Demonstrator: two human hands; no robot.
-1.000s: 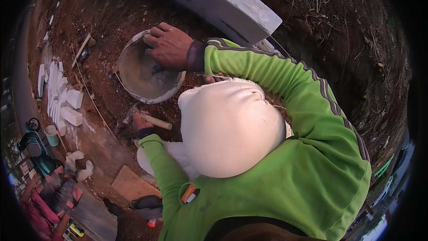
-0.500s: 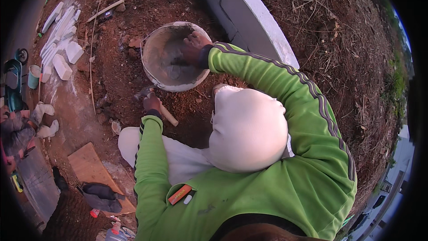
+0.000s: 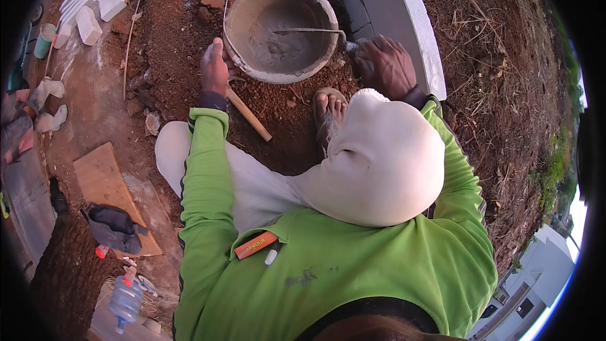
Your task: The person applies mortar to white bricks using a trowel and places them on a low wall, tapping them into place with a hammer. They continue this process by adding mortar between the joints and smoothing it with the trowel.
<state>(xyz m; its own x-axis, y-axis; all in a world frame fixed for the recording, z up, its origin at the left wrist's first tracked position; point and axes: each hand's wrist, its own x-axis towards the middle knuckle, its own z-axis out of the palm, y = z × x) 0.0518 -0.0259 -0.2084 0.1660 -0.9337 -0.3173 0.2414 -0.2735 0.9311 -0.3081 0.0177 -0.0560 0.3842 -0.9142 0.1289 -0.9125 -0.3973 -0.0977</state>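
Several fingers [image 3: 371, 54] (right hand [image 3: 388, 68]) grip a trowel [image 3: 308, 29].

Between the left grip [image 3: 215, 68] and right grip [image 3: 386, 66], the bucket [image 3: 278, 79] is matt and crusted, its mortar [image 3: 273, 49] wet and smeary. The right grip's trowel [image 3: 322, 30] looks metal. Below the left grip, a smooth wood handle [image 3: 250, 114]; beside the right, a matt wall [image 3: 413, 22].

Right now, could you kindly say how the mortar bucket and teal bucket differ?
The mortar bucket is crusted grey; the teal bucket is mostly blue-green. The mortar bucket sits beside the left hand; the teal bucket stands near white blocks. The mortar bucket appears larger than the more distant teal bucket. Both have round mouths.
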